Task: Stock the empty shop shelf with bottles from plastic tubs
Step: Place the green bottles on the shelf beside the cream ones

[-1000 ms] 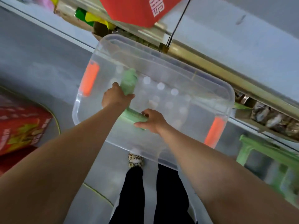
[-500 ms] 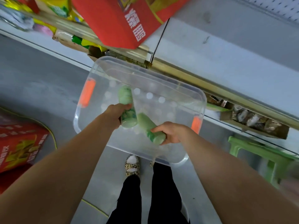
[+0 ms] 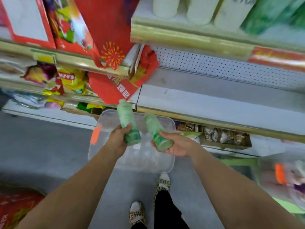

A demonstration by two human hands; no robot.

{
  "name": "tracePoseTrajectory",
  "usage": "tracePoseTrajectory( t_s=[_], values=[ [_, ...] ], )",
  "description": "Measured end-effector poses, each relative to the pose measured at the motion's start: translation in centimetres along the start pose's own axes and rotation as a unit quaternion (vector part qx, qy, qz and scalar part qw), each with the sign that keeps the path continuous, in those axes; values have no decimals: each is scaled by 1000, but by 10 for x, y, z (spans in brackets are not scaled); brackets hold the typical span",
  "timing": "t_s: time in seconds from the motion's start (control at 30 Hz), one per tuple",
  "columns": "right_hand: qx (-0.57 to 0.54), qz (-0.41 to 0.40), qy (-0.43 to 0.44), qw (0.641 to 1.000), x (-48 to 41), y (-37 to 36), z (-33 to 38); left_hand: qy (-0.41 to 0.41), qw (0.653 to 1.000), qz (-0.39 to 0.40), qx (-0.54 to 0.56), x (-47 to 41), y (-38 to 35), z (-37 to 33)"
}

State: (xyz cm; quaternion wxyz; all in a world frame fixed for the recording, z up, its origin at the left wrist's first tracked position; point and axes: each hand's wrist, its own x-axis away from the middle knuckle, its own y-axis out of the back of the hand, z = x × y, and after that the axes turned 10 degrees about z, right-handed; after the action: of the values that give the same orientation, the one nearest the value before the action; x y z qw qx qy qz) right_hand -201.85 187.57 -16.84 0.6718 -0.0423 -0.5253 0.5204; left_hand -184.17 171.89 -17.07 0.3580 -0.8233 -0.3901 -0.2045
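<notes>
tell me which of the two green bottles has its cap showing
The bottle in the left hand: that bottle shows its pale cap at the top, while the right hand's bottle has a blurred top.

What the head view hides, crops or smears

The left hand (image 3: 118, 139) covers the lower part of one green bottle (image 3: 126, 115), whose label print is too small to read; motion blur smears the tall containers (image 3: 199, 9) on the upper shelf, cut off by the top edge, and the orange-marked objects (image 3: 280, 175) at the right edge.
</notes>
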Motion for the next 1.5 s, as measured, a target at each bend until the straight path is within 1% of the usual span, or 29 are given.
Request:
tracePoseTrajectory(
  t_s=[0.07, 0.17, 0.33, 0.47, 0.57, 0.73, 0.83, 0.9, 0.97, 1.07, 1.23, 1.3, 1.47, 1.5],
  values=[
    [-16, 13, 47, 999, 25, -14, 10, -29, 999, 45, 6, 18, -26, -19],
    [3, 6, 140, 990, 63, -29, 27, -62, 991, 115, 15, 43, -64, -47],
    [60, -18, 279, 958, 133, -59, 64, -99, 972, 211, -17, 81, -137, -78],
    [101, -2, 364, 926, 182, -65, 96, -127, 956, 260, -54, 98, -188, -90],
    [114, -2, 414, 903, 214, -63, 130, -153, 946, 279, -61, 102, -222, -100],
    [141, -72, 491, 857, 259, -39, 200, -172, 939, 292, -57, 92, -276, -114],
    [168, -130, 504, 837, 279, -18, 238, -191, 935, 294, -52, 85, -310, -116],
    [221, -171, 506, 816, 290, -6, 255, -201, 933, 294, -48, 81, -330, -114],
    [266, -190, 503, 800, 294, 9, 270, -212, 930, 295, -52, 78, -348, -110],
    [316, -205, 473, 797, 293, 28, 288, -225, 927, 294, -65, 76, -369, -102],
    [366, -197, 437, 797, 284, 41, 303, -250, 927, 269, -77, 79, -391, -92],
    [380, -199, 429, 795, 279, 45, 307, -261, 926, 260, -88, 83, -396, -89],
    [369, -189, 419, 808, 277, 58, 314, -288, 923, 240, -89, 89, -410, -81],
    [377, -188, 416, 806, 278, 59, 316, -291, 923, 236, -87, 90, -413, -79]
  ],
)
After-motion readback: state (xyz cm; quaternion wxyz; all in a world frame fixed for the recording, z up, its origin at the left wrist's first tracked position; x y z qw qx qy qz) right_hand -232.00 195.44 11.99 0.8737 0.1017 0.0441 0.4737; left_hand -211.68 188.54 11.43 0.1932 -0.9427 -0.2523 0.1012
